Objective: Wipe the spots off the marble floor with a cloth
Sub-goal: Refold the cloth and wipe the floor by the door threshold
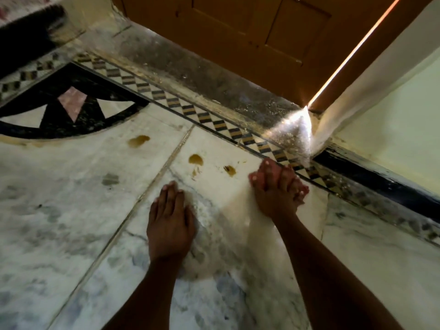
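Three brown spots mark the white marble floor (71,210): one at the left (139,141), one in the middle (196,159) and a smaller one (229,170) to its right. A pale cream cloth (221,217) lies on the floor just below them and blends into the marble. My left hand (170,222) lies flat on the cloth's left part, fingers straight. My right hand (276,189) has its fingers curled round the cloth's right edge, lifting it slightly, close to the smaller spot.
A checkered inlay border (190,110) runs diagonally beyond the spots, with a grey threshold (190,75) and a brown wooden door (238,32) behind it. A pale wall (392,115) with a dark skirting stands at the right. A black inlay pattern (71,110) lies at the left.
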{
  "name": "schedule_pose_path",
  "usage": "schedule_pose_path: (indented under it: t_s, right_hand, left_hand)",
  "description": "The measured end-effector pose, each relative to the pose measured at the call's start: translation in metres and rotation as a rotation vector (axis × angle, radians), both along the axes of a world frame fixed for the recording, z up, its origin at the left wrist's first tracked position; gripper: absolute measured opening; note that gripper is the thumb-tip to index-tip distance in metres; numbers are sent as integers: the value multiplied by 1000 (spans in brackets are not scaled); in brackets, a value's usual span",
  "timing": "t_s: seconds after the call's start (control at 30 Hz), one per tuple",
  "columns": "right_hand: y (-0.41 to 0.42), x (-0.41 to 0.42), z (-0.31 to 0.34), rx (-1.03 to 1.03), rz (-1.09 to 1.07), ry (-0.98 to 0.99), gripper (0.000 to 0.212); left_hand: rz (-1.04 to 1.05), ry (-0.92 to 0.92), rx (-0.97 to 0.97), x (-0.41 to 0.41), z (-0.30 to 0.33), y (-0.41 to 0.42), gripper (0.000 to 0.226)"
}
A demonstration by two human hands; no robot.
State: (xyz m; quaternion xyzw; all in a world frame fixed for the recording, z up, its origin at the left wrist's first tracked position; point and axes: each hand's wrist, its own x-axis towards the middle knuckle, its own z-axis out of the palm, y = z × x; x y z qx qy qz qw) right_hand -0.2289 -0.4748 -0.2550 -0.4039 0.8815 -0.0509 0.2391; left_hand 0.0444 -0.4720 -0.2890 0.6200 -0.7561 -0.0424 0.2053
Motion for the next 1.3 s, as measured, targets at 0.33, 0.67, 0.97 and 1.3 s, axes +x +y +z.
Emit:
schedule_pose_path:
  t_s: [0.33, 0.67, 0.97, 1.3]
  right_hand:
    - [56, 70, -1, -32, 202, 12, 90]
    - [-52, 80, -5, -19, 164, -15, 69]
    - [9, 71, -9, -30, 157, 43, 67]
    - [41, 99, -11, -64, 582, 128, 80]
  left_hand:
    - [26, -25, 71, -4, 3, 2, 66]
    - [15, -63, 92, -3, 1, 0, 65]
    - [26, -44, 78, -3, 4, 1, 64]
    - [-37, 300, 73, 11, 12, 4, 61]
